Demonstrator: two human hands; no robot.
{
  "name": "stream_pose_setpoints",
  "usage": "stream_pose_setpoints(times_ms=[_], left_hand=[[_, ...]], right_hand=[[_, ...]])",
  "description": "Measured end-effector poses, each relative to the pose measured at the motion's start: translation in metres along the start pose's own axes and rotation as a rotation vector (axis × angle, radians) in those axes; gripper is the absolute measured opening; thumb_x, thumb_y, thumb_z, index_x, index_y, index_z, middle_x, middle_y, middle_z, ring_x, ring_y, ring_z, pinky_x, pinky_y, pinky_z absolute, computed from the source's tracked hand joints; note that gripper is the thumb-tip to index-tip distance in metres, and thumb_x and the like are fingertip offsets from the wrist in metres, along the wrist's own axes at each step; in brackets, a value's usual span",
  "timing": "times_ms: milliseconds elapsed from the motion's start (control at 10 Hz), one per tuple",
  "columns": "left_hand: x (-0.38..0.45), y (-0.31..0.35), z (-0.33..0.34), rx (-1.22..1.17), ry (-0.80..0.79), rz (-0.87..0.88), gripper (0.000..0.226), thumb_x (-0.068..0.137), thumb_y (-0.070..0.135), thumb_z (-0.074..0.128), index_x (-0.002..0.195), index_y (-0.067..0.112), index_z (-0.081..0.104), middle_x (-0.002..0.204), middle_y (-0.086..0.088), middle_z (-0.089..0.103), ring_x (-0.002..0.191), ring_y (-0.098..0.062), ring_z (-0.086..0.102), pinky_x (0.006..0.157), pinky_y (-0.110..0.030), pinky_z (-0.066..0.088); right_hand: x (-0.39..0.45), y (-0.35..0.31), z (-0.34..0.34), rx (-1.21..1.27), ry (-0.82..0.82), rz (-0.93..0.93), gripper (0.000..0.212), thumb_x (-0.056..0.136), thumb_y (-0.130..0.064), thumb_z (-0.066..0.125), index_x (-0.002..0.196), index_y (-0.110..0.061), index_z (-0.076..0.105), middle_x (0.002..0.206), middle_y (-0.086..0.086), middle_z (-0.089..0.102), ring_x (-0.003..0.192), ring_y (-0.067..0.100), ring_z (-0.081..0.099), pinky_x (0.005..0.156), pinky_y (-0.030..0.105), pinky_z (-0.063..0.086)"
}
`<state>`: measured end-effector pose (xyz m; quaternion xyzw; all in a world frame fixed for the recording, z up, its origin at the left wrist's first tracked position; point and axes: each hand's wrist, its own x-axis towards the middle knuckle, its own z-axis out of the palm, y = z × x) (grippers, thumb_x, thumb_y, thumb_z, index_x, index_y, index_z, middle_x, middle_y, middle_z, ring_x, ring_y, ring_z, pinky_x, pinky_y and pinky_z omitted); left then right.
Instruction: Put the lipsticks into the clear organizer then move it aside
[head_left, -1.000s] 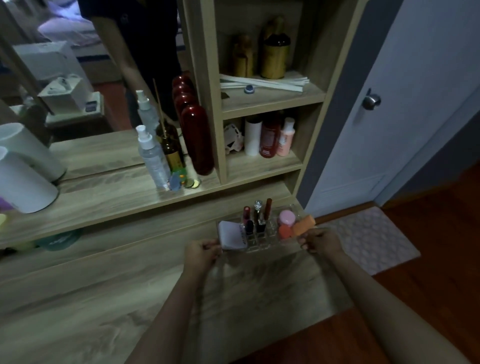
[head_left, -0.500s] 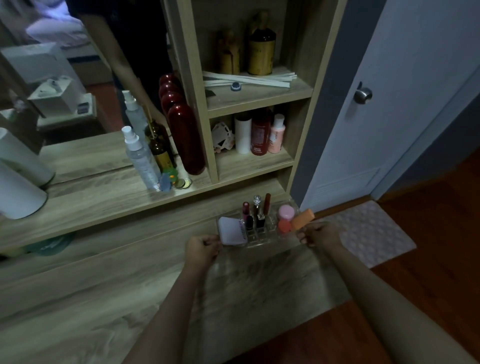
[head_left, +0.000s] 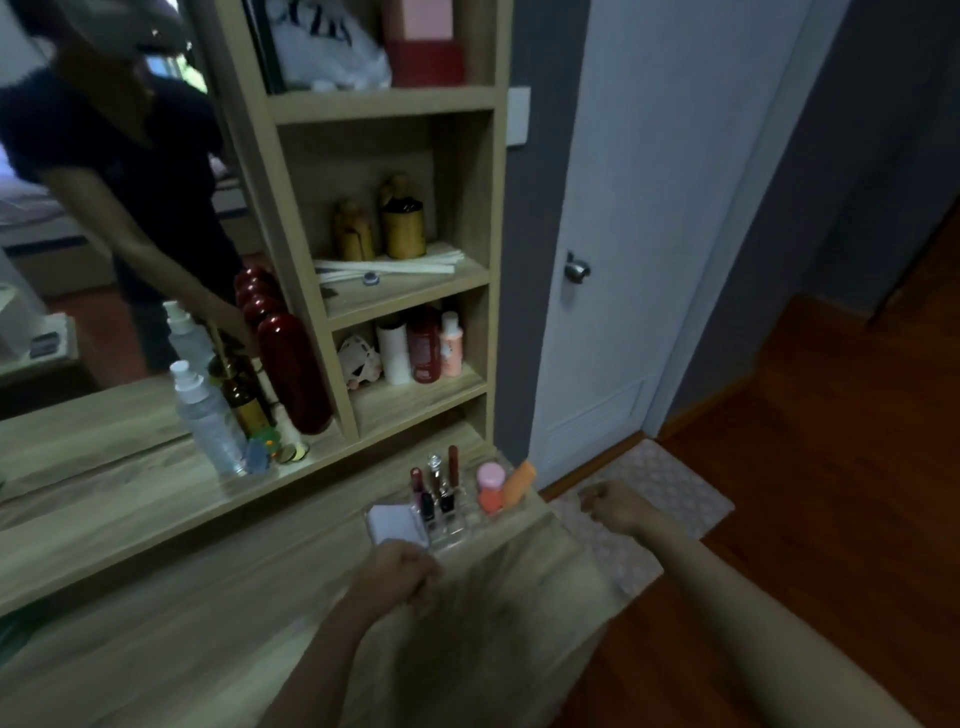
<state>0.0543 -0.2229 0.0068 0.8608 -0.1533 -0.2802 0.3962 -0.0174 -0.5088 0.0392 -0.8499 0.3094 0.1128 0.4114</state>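
Note:
The clear organizer (head_left: 464, 526) stands at the far right end of the wooden dressing table (head_left: 182, 613), just below the shelf unit. Several lipsticks (head_left: 435, 475) stand upright in its slots. A white compact (head_left: 395, 522) sits in its left part, with pink and orange sponges (head_left: 490, 487) and an orange tube (head_left: 519, 483) in its right part. My left hand (head_left: 397, 570) is a closed fist just in front of the organizer's left corner, holding nothing. My right hand (head_left: 615, 506) hangs to the right of the organizer, off the table's edge, fingers curled and empty.
A mirror (head_left: 93, 218) backs the table. Spray bottles (head_left: 205, 415) and a dark red bottle (head_left: 293, 374) stand on the ledge. The shelf unit (head_left: 415, 400) holds more bottles. A white door (head_left: 649, 234) and a floor mat (head_left: 660, 499) lie to the right.
Both hands have let go of the organizer's ends and drawn back, the right one off to the right. The organizer rests on the table. The view has tilted upward.

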Motion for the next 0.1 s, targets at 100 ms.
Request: stream_pose_setpoints(times_ms=[100], left_hand=[[0.0116, 0.0631, -0.0045, -0.018, 0.0, 0.142, 0.026, 0.092, 0.021, 0.05, 0.087, 0.005, 0.071, 0.091, -0.016, 0.07, 0.085, -0.028, 0.064, 0.087, -0.045, 0.049]], right_hand=[[-0.0151, -0.0121, -0.0309, -0.133, 0.145, -0.052, 0.046, 0.103, -0.026, 0.031, 0.134, 0.004, 0.047, 0.145, 0.018, 0.046, 0.132, 0.029, 0.044, 0.109, 0.031, 0.034]])
